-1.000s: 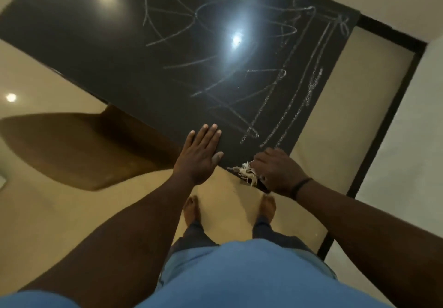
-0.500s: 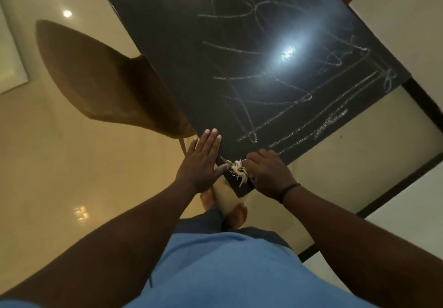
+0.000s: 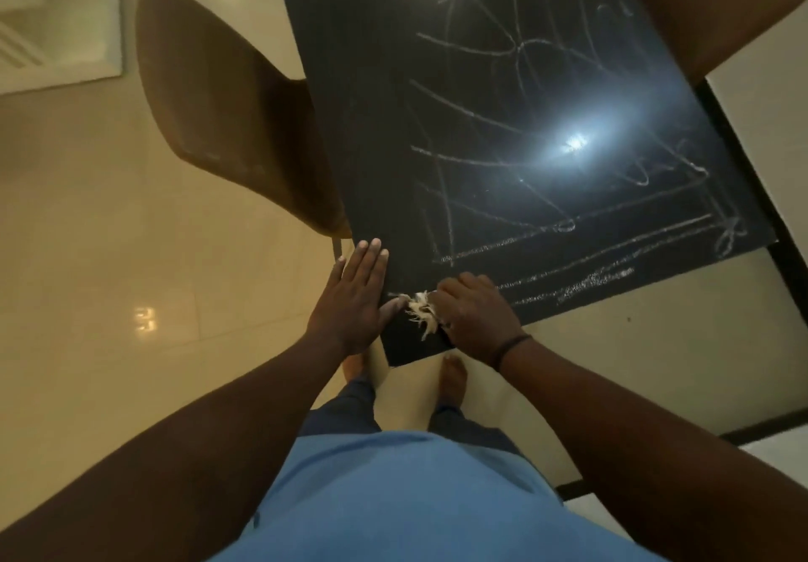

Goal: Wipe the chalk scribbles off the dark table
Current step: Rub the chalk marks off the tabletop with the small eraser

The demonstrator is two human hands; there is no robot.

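The dark table runs away from me, its glossy top covered in white chalk scribbles with long straight lines along the near right edge. My right hand grips a frayed pale rag and holds it down on the table's near corner. My left hand lies flat with straight fingers along the table's left edge beside that corner, its thumb touching the rag's threads.
A brown chair stands pushed against the table's left side. Another brown chair back shows at the top right. Glossy beige floor tiles surround the table, and a dark floor strip runs along the right. My bare feet are just below the corner.
The view has swung, so the table now points up the frame. Both hands have stayed at the near corner, my left hand having shifted from the tabletop to the left edge.
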